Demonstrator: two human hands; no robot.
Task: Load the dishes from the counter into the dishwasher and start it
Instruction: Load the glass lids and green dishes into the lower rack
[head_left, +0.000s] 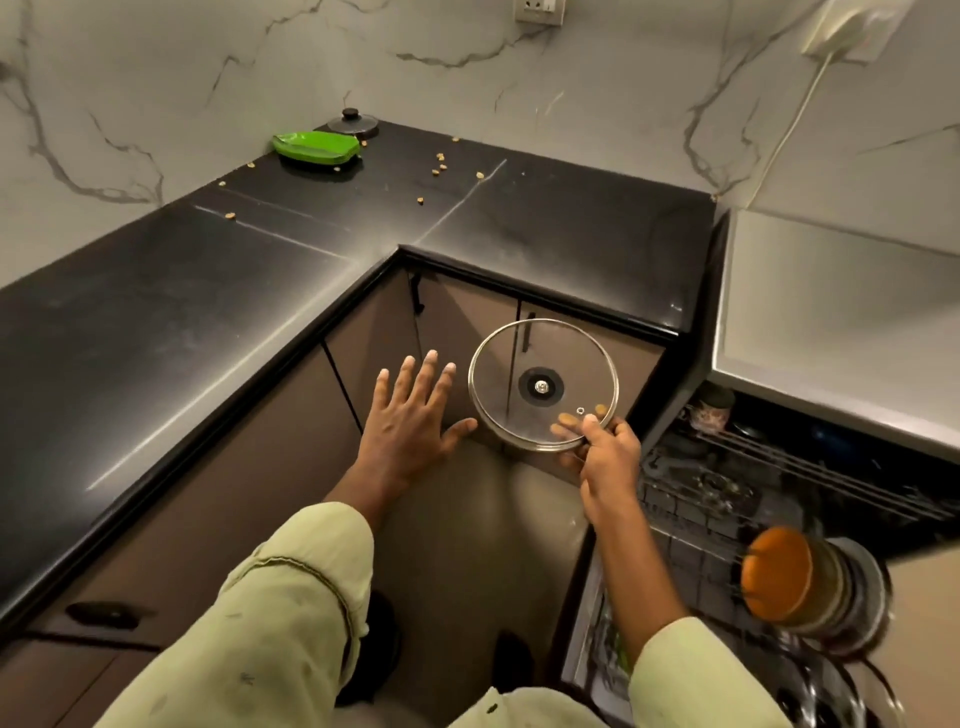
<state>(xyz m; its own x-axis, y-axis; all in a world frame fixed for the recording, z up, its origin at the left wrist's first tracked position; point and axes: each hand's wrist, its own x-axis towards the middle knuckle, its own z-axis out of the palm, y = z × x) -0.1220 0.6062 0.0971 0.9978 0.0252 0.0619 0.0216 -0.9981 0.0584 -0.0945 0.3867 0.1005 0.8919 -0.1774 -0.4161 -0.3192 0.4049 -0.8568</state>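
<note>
Pinched glass lid (543, 384) by rim, right hand (609, 457) fingers, left of dishwasher rack (727, 493); left hand (410, 415) splayed, empty; risked edge-grip slip.

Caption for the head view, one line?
The right hand holds a glass lid by its rim near the open dishwasher; left hand spread and empty; green plate on the counter.

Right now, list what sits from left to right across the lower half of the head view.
Spread left hand → round steel-rimmed glass lid, gripped by the right hand → orange bowl standing in the dark dishwasher rack.
</note>
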